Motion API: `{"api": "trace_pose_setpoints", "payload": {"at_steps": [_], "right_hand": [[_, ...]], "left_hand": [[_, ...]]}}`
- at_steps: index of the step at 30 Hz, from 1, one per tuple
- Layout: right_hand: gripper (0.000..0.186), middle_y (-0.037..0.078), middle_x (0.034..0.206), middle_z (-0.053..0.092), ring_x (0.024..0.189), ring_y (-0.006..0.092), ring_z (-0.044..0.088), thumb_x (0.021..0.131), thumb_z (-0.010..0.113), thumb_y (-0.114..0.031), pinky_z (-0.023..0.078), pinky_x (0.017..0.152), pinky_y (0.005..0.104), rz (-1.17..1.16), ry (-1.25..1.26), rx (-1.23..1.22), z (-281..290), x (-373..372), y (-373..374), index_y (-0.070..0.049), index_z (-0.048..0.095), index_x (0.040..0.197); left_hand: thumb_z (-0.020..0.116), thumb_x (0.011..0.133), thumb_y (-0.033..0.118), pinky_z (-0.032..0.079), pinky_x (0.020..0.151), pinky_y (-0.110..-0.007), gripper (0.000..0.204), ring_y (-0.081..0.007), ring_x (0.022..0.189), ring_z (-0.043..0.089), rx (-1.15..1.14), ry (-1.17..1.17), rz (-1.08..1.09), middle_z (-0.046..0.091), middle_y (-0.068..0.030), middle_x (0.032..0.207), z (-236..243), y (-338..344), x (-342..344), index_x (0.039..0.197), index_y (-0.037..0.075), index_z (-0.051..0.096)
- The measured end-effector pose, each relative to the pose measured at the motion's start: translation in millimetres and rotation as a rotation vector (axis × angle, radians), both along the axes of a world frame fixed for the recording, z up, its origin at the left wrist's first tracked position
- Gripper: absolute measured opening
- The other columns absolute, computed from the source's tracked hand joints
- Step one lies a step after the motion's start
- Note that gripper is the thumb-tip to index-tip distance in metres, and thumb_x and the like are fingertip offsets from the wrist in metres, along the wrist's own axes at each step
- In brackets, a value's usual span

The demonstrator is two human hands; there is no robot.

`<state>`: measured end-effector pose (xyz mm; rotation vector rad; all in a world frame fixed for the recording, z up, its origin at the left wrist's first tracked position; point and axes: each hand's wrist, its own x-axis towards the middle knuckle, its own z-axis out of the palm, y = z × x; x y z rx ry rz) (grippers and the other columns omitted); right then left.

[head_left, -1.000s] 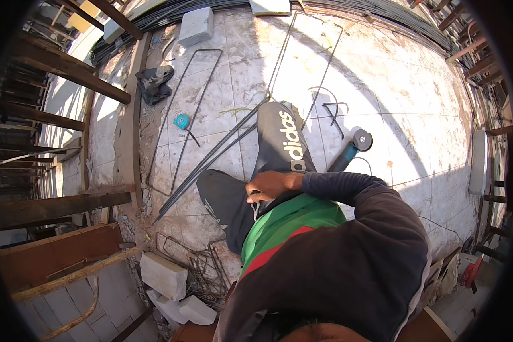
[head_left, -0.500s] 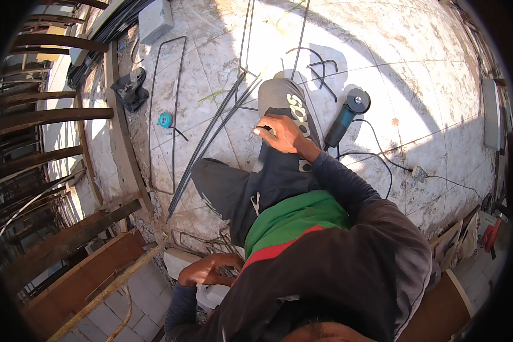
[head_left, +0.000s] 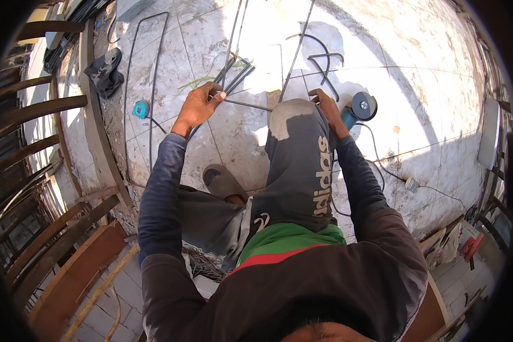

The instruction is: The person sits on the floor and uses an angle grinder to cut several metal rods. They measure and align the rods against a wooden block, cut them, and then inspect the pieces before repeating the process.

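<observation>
My left hand [head_left: 202, 108] is closed, thumb and fingers pinched at the corner of a long bent steel rod [head_left: 248, 105]. Its short crosspiece lies in front of my raised knee, and its long sides run away toward the far edge. Close to that hand, several straight steel rods [head_left: 240, 78] lie bundled on the tiles, partly hidden by my arm. My right hand [head_left: 328, 112] is beyond the right side of my knee, fingers apart and partly hidden, with nothing visible in them. Just right of it lies a teal angle grinder [head_left: 363, 106] with its disc up.
A narrow bent rod frame [head_left: 126, 108], teal tape measure [head_left: 141, 109] and dark cloth [head_left: 105, 73] lie left. Short bent rod pieces [head_left: 326, 57] are scattered ahead. A cable with a socket [head_left: 411, 184] crosses the floor at right. Timber beams [head_left: 97, 131] line the left edge.
My left hand has come forward from my side and taken hold of the bent rod's corner. My right hand has moved from above my leg to the knee's far right side. My leg has shifted.
</observation>
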<state>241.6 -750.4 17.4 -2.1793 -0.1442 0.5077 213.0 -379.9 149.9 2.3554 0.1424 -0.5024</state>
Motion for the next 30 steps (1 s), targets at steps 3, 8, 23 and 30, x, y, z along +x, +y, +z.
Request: {"api": "trace_pose_setpoints", "payload": {"at_steps": [3, 8, 23, 30], "right_hand": [[0.079, 0.022, 0.113, 0.06, 0.107, 0.0348, 0.061, 0.072, 0.078, -0.052, 0.049, 0.086, 0.0433, 0.176, 0.031, -0.26, -35.5, -25.7, 54.5, 0.0, 0.048, 0.123], [0.099, 0.024, 0.117, 0.058, 0.105, 0.0378, 0.061, 0.065, 0.077, -0.064, 0.05, 0.088, 0.0443, 0.109, -0.059, -0.377, -65.8, -58.6, 101.3, 0.004, 0.043, 0.128], [0.072, 0.026, 0.097, 0.061, 0.089, 0.0361, 0.061, 0.065, 0.08, -0.05, 0.05, 0.079, 0.0427, -0.226, 0.021, -0.66, -68.1, -111.0, 87.3, 0.01, 0.056, 0.098], [0.076, 0.029, 0.103, 0.06, 0.096, 0.0399, 0.061, 0.068, 0.077, -0.052, 0.05, 0.084, 0.0445, -0.28, 0.046, -0.652, -57.8, -137.7, 75.6, 0.008, 0.053, 0.109]], "left_hand": [[0.06, 0.093, 0.039, 0.051, 0.077, -0.038, 0.049, -0.0283, 0.086, 0.067, 0.266, -0.362, 0.26, 0.068, -0.0177, 0.096, -142.1, 21.7, 38.7, 0.121, -0.002, 0.056], [0.06, 0.094, 0.032, 0.05, 0.074, -0.038, 0.042, -0.0256, 0.075, 0.066, -0.015, -0.236, 0.385, 0.067, -0.0164, 0.083, -214.1, -13.9, 63.2, 0.114, -0.006, 0.057], [0.067, 0.091, 0.021, 0.021, 0.033, -0.025, 0.026, -0.0062, 0.036, 0.033, -1.236, -0.007, 1.036, 0.05, -0.0014, 0.054, -210.4, -79.9, -2.0, 0.081, -0.004, 0.065], [0.055, 0.097, 0.03, 0.024, 0.036, -0.027, 0.033, -0.0087, 0.038, 0.033, -1.23, 0.204, 0.886, 0.043, 0.0011, 0.051, -223.7, -97.3, -8.8, 0.08, 0.002, 0.061]]}}
